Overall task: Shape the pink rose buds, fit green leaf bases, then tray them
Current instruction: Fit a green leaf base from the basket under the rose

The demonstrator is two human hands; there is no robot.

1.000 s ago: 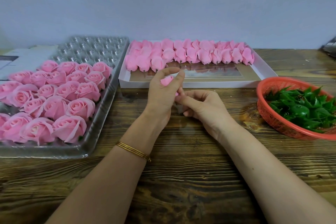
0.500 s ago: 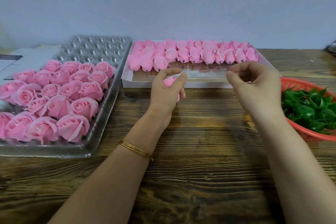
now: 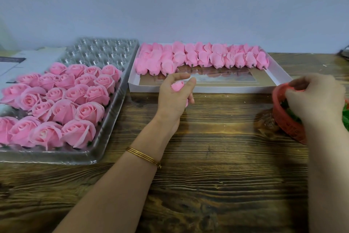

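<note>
Most leaf bases [image 3: 346,119] hide behind right hand [image 3: 315,96].

Left hand [image 3: 172,100] holding bud [image 3: 177,85], red basket [image 3: 283,119]

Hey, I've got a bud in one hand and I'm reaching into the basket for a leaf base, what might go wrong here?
1. The left hand curls round the soft pink rose bud; squeezing while you look away may crush petals.
2. The right hand leans over the red basket rim; pressing could tip it.
3. The green leaf bases lie piled, so several may lift together.
</note>
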